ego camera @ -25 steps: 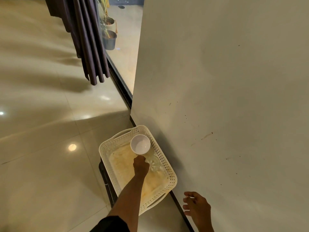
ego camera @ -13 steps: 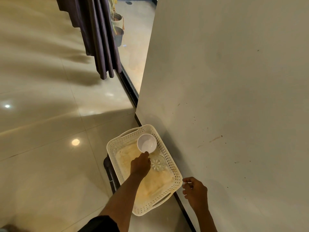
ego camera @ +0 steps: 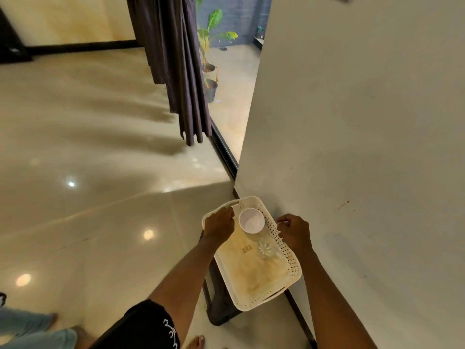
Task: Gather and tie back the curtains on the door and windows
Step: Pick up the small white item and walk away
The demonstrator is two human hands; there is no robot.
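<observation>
A dark purple curtain (ego camera: pixel 176 71) hangs bunched by the glass door at the top centre, its hem just above the floor. Low against the wall sits a white perforated plastic basket (ego camera: pixel 289 273) holding a white bowl (ego camera: pixel 251 221) and a clear ribbed glass (ego camera: pixel 266 248). My left hand (ego camera: pixel 218 224) is closed on the basket's left rim near the far handle. My right hand (ego camera: pixel 295 231) is closed on its right rim. Both hands are far from the curtain.
A pale wall (ego camera: pixel 364 122) fills the right side. The black door track (ego camera: pixel 224 152) runs along the floor to the basket. Potted plants (ego camera: pixel 210 84) stand outside the glass. A dark stand (ego camera: pixel 221 308) lies under the basket. Bare feet (ego camera: pixel 196 341) show below.
My left hand left the bowl and took the basket's left rim. My right hand rose from the floor edge to grip the right rim. The view has tilted up.
</observation>
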